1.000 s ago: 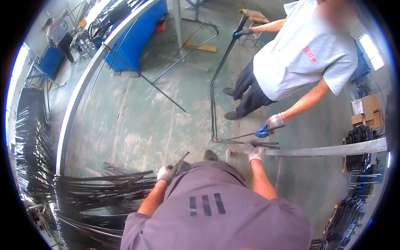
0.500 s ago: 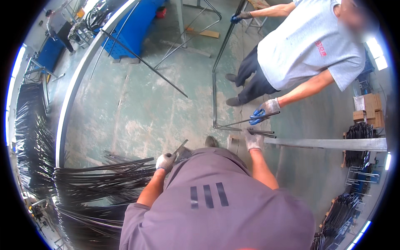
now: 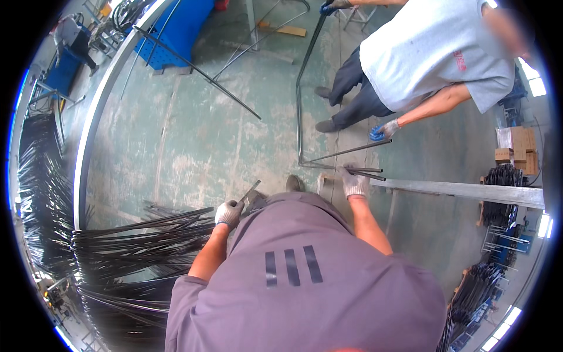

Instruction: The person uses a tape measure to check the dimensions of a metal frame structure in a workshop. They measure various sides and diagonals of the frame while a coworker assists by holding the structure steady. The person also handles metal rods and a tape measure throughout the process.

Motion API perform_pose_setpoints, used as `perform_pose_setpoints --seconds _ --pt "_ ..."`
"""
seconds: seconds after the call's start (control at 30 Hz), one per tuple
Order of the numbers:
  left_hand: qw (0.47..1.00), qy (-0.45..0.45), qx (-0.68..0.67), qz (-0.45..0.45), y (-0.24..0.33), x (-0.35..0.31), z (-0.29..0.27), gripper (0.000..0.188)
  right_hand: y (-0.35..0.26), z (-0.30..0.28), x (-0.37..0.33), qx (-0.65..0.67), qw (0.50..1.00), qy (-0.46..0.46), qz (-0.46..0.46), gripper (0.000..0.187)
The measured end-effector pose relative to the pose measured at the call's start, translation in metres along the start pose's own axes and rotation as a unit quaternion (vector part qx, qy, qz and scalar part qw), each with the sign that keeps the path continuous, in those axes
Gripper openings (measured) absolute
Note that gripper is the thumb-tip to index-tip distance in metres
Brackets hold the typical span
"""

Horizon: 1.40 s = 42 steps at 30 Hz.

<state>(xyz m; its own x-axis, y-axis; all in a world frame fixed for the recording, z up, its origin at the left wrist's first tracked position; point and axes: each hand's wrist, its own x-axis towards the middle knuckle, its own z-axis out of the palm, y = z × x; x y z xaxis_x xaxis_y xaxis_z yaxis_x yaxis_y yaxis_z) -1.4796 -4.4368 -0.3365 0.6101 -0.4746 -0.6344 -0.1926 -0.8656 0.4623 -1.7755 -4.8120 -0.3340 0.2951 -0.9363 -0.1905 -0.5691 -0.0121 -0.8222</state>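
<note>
My left hand [image 3: 229, 215], in a pale knitted glove, is closed around a narrow flat metal strip [image 3: 251, 190] that points up and to the right. My right hand [image 3: 355, 184], gloved alike, grips the near ends of a bundle of long bent black metal tubes [image 3: 299, 117]. Its fingers are partly hidden behind the glove. A co-worker stands opposite; one gloved hand [image 3: 329, 7] holds the tubes' far end. The co-worker's other hand [image 3: 384, 130], in a blue-palmed glove, is beside a slanting tube end [image 3: 375, 144].
A big stack of thin black rods [image 3: 141, 252] lies to my left beside a curved-looking metal frame bar [image 3: 97, 129]. A grey metal beam [image 3: 457, 190] runs off to the right. Beyond stand a blue machine [image 3: 182, 38], crossing tubes [image 3: 199, 70] and cardboard boxes [image 3: 519, 144].
The co-worker's nearer hand has slid off the slanting tube toward its end and away from me. Both my hands keep their holds. The whole view has shifted slightly.
</note>
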Motion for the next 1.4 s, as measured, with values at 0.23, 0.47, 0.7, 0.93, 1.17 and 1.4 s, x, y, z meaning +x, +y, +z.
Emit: perform_pose_setpoints --seconds 0.23,0.47,0.7,0.93,1.17,1.4 --pt "1.0 0.004 -0.003 0.013 -0.006 0.003 0.004 0.051 0.019 0.001 -0.002 -0.043 0.998 -0.043 0.01 0.045" --pt "1.0 0.002 -0.028 -0.007 -0.013 0.008 0.013 0.053 -0.027 -0.001 -0.018 -0.097 0.994 -0.053 0.007 0.038" --pt "0.999 0.02 -0.026 0.01 -0.02 0.006 0.018 0.054 -0.009 -0.002 -0.02 -0.011 1.0 0.002 0.011 0.034" --pt "0.997 0.006 -0.071 0.013 -0.017 -0.001 0.022 0.054 -0.014 -0.001 -0.015 -0.128 0.991 -0.029 0.032 0.038" --pt "0.985 -0.002 -0.171 -0.037 0.019 -0.008 0.008 0.044 0.041 0.042 -0.003 -0.126 0.98 0.108 -0.11 0.04" --pt "0.987 0.013 -0.158 -0.039 0.01 -0.007 0.016 0.046 -0.003 0.018 -0.029 -0.161 0.986 0.026 0.03 0.045"
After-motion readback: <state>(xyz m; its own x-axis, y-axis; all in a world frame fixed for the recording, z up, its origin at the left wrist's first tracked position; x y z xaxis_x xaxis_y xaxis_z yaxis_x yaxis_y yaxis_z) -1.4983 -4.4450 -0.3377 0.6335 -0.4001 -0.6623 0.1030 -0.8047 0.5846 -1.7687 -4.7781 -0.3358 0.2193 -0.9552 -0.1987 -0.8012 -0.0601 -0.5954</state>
